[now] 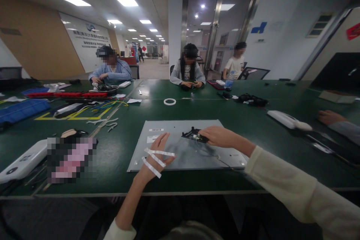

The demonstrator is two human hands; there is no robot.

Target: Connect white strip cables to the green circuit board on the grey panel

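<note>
A flat grey panel (188, 162) with small labels lies on the green table (112, 165) before me. My left hand (159, 149) is over its left part, fingers stretched out and nothing gripped. Several white tape strips (151, 167) stick to the back of this hand and thumb. My right hand (215, 135) is closed on the edge of a black plastic frame (192, 135) above the panel. Thin wires hang below the frame, and a cable (225, 162) runs toward the panel's right edge. My right fingertips are partly hidden.
A roll of white tape (170, 101) lies beyond the panel. Left are cut white strips (111, 124), a blue tray (24, 111) and a white device (25, 161). Another white device (284, 119) and a co-worker's hand (329, 117) are right. People sit across the table.
</note>
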